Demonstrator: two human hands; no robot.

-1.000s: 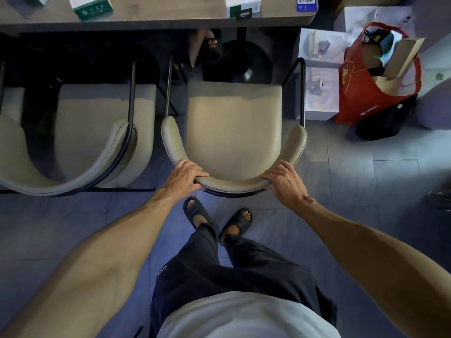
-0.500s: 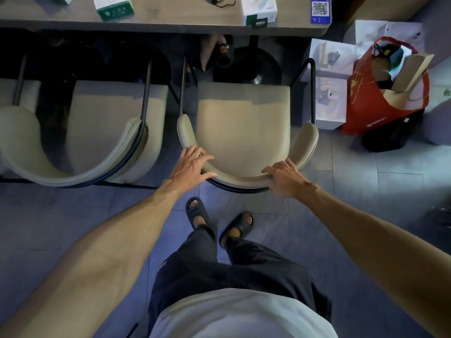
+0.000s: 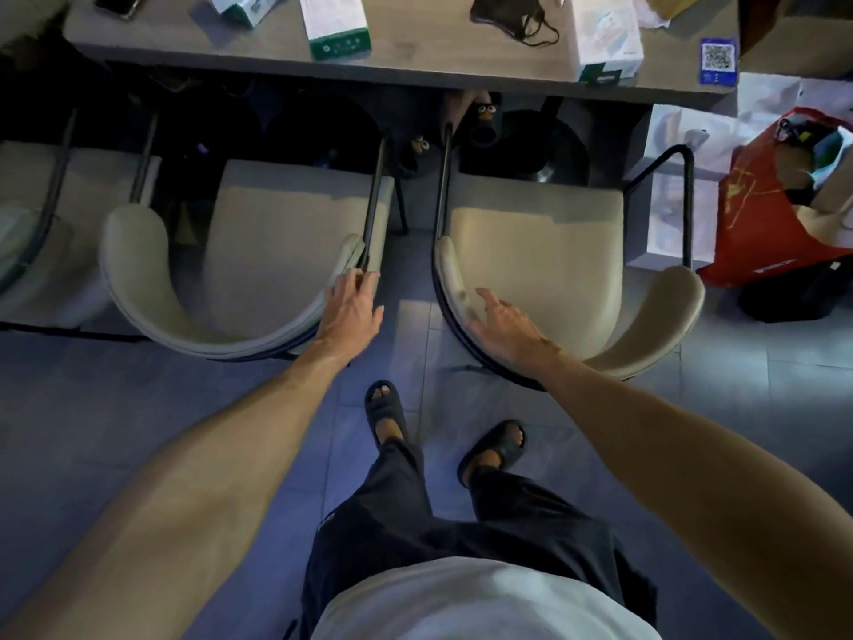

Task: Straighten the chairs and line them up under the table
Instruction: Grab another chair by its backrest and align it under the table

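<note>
Two beige armchairs with black metal frames stand side by side, their seat fronts tucked under the grey table (image 3: 415, 67). The right chair (image 3: 535, 251) and the middle chair (image 3: 277, 251) have a narrow gap between them. My left hand (image 3: 353, 307) lies with fingers extended on the right end of the middle chair's curved backrest, touching its black frame. My right hand (image 3: 503, 325) is spread open over the left part of the right chair's backrest, gripping nothing. A third chair (image 3: 27, 251) shows partly at the far left.
A red shopping bag (image 3: 784, 214) and white paper bags (image 3: 683, 177) sit on the floor right of the right chair. Boxes, a black mask (image 3: 512, 16) and a QR sign (image 3: 717, 60) lie on the table. The table's round black base (image 3: 544, 150) and slippers are underneath.
Both hands have let go of the right chair's backrest. My left hand moved left onto the middle chair's backrest end; my right hand slid to the right chair's left side. The view shifted left.
</note>
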